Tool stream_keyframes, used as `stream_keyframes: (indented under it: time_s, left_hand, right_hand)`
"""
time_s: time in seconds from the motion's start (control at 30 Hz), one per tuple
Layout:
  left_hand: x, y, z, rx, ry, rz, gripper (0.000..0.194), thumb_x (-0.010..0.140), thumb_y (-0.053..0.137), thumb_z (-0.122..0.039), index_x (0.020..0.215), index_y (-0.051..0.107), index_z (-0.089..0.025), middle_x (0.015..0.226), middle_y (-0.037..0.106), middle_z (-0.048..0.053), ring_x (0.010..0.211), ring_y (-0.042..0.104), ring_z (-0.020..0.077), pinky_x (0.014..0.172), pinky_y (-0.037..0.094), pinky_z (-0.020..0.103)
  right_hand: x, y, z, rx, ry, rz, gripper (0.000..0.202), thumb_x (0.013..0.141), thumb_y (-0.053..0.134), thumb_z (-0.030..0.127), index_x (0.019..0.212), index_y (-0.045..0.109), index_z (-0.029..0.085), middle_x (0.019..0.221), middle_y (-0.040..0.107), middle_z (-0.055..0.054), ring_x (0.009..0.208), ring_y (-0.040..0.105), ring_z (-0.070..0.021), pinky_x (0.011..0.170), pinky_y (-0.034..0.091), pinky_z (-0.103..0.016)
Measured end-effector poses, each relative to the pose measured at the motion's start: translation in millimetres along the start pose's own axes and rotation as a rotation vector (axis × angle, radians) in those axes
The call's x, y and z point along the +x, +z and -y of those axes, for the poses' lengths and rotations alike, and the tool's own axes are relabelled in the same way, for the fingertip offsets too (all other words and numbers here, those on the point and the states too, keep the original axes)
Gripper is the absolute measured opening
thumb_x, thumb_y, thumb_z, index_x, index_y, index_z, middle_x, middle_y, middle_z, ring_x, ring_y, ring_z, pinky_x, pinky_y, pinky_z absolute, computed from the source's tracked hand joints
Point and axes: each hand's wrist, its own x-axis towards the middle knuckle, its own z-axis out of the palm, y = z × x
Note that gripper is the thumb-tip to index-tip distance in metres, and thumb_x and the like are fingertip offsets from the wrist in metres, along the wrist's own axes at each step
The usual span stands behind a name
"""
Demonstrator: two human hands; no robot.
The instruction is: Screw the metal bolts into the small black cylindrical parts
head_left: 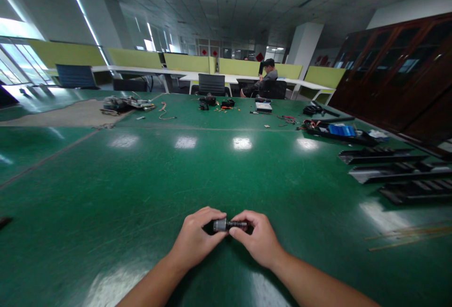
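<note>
A small grey-and-black metal cylinder with ribbed shaft (230, 224) lies sideways, long axis left to right, above the glossy green table (219, 170). The left hand (193, 237) has its grip closed around the thick grey end; the right hand (260, 238) pinches the shaft.

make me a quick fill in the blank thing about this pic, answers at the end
1. The right hand holds the narrow end of the small metal part, while the wider grey end is in the ____ hand.
2. The colour of the tabletop is ____.
3. The bright item in the black tray is coloured ____.
4. The dark wooden cabinet stands on the ____ side of the picture.

Missing words: left; green; blue; right.
</note>
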Motion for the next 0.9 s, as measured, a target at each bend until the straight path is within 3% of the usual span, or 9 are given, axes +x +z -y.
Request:
stream_keyframes:
  time_s: [0.9]
  left_hand:
    - [-0.4,-0.4,0.1,0.020,0.121,-0.054,0.030,0.081,0.074,-0.020,0.110,0.067,-0.023,0.101,0.070,0.007,0.092,0.066,0.0192,0.085,0.054,0.034]
  right_hand:
    - [2.1,-4.1,-1.9,0.117,0.034,0.020,0.012,0.080,0.073,0.029,0.082,0.072,0.017,0.067,0.061,0.001,0.063,0.052,-0.0139,0.060,0.039,-0.024]
